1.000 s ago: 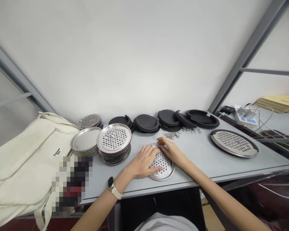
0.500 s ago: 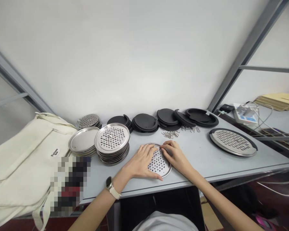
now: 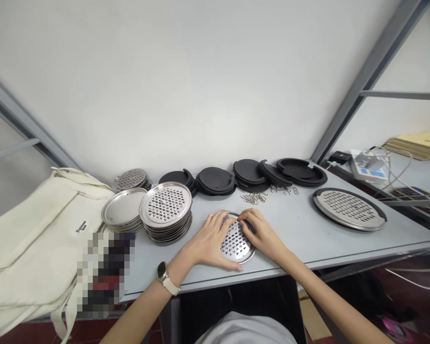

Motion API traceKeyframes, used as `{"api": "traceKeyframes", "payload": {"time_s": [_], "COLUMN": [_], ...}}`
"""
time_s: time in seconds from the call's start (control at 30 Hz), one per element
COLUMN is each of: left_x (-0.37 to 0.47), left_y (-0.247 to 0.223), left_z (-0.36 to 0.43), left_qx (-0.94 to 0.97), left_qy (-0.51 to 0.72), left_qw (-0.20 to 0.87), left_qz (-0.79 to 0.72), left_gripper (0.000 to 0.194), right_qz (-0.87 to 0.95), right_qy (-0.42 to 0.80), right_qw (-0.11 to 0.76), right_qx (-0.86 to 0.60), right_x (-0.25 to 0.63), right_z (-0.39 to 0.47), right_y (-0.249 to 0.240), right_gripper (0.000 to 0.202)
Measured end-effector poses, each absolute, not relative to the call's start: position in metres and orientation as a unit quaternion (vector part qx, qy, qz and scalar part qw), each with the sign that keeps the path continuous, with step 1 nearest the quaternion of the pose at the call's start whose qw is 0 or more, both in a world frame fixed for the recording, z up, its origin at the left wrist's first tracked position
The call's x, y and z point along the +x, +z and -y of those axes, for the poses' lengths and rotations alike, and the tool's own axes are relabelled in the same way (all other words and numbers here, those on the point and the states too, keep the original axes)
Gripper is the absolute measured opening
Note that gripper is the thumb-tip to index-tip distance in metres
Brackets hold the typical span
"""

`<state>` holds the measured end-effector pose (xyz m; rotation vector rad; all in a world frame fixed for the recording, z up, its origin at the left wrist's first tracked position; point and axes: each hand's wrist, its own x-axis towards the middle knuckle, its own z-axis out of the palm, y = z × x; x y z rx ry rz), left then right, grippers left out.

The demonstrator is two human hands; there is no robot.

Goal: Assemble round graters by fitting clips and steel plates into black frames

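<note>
A round metal grater plate (image 3: pixel 236 242) with rows of raised holes lies near the table's front edge, between my hands. My left hand (image 3: pixel 212 242) curves round its left side, thumb at the near rim and fingers at the far rim. At the right rim, my right hand (image 3: pixel 261 231) has bent fingers gripping the edge. Something dark shows under the rim beside the right fingers; I cannot make out what. Left of my hands stands a stack of similar grater plates (image 3: pixel 166 205). Smooth metal discs (image 3: pixel 124 208) are piled beside it.
Black round bases (image 3: pixel 215 180) stand in piles along the wall, with small metal hooks (image 3: pixel 253 198) before them. On the right lies a grater plate in a black base (image 3: pixel 349 208). A cream bag (image 3: pixel 32 239) covers the left end. A white electrical box (image 3: pixel 369 166) sits far right.
Both hands stay on the grater plate with almost the same hold. The right fingers have shifted slightly at the rim, and the view has moved a little.
</note>
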<state>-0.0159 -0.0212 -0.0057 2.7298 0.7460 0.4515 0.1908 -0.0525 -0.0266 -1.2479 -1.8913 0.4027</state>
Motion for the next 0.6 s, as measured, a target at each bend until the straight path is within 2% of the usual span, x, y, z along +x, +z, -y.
{"api": "traceKeyframes", "payload": {"time_s": [0.3, 0.6], "left_x": [-0.0146, -0.0148], "left_y": [-0.0015, -0.0006], "left_z": [0.0242, 0.0247], "left_qx": [0.943, 0.944], "left_qy": [0.171, 0.17], "left_qw": [0.132, 0.114], "left_qz": [-0.253, -0.259], "left_gripper": [0.109, 0.109], "right_qz": [0.718, 0.64], "right_qy": [0.198, 0.347], "right_qw": [0.425, 0.449], "right_qx": [-0.514, -0.519], "right_x": [0.1921, 0.1945], "right_z": [0.054, 0.052], "right_y": [-0.0252, -0.0273], "right_gripper": [0.017, 0.025]}}
